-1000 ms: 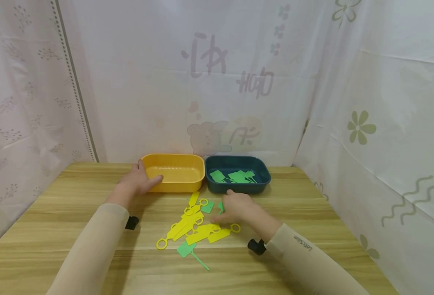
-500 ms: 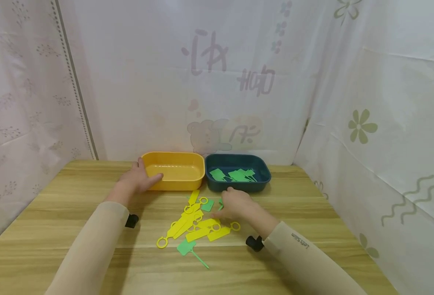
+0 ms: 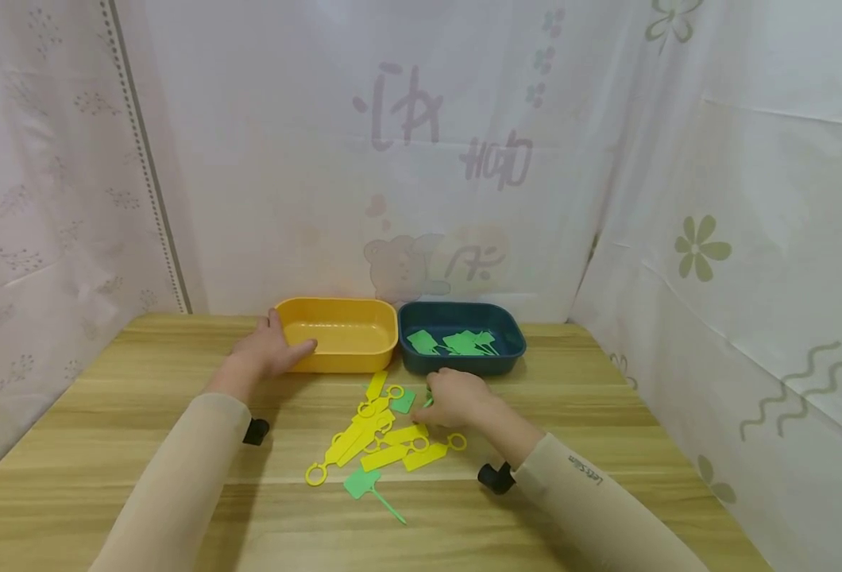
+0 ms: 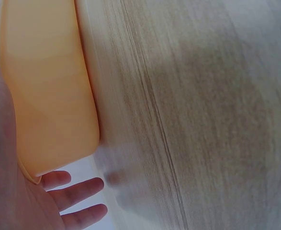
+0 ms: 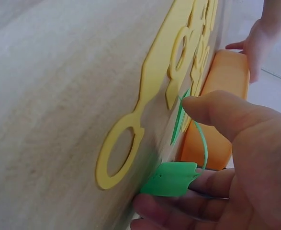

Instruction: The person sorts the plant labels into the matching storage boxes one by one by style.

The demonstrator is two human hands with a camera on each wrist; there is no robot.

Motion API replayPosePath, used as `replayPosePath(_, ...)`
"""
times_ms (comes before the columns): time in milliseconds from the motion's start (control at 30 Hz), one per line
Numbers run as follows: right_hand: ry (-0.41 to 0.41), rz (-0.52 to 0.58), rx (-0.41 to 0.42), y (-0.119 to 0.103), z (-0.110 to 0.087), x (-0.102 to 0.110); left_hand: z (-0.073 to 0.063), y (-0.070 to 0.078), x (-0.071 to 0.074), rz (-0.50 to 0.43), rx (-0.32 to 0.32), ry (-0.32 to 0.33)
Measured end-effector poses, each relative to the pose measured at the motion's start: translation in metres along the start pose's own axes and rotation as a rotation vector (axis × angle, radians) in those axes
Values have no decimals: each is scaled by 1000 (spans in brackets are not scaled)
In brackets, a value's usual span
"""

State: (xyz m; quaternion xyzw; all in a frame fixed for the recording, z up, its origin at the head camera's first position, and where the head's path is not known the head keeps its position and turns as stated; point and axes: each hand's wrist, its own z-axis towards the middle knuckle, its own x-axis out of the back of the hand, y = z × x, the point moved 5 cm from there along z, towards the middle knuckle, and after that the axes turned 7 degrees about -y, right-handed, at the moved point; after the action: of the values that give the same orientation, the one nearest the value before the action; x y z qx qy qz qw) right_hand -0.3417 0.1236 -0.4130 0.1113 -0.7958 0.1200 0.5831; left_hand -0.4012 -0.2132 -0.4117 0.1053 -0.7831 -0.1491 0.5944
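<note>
My left hand (image 3: 265, 349) rests against the left end of a yellow box (image 3: 342, 364), thumb along its front. In the left wrist view several fingers (image 4: 80, 191) extend straight past the box's end. In front of a dark blue box (image 3: 464, 365), my right hand (image 3: 460, 399) bends over the tabletop. A green plastic tag (image 5: 171, 179) lies between its thumb and fingers in the right wrist view, its thin stem bowed towards the thumb. Another green tag (image 3: 403, 401) lies to the left. Several yellow ring-ended tags (image 3: 385, 457) are heaped nearby.
One more green tag (image 3: 362, 482) with a long stem lies at the near side of the heap. Several green tags (image 3: 467, 342) lie inside the dark blue box. The boxes stand side by side at the far edge of the wooden table (image 3: 307, 532), before a printed curtain (image 3: 285, 159).
My right thumb has drawn in towards the fingers and the green tag. A yellow tag below that thumb shows shifted slightly. My left hand stays at the yellow box.
</note>
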Motion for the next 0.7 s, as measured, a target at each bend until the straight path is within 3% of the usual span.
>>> replayPosePath(367,83,22,38,-1,-5,10,1,0,0,3,3,15)
replayPosePath(700,216,53,84,-13,-20,43,2,-2,-2,2,-1,16)
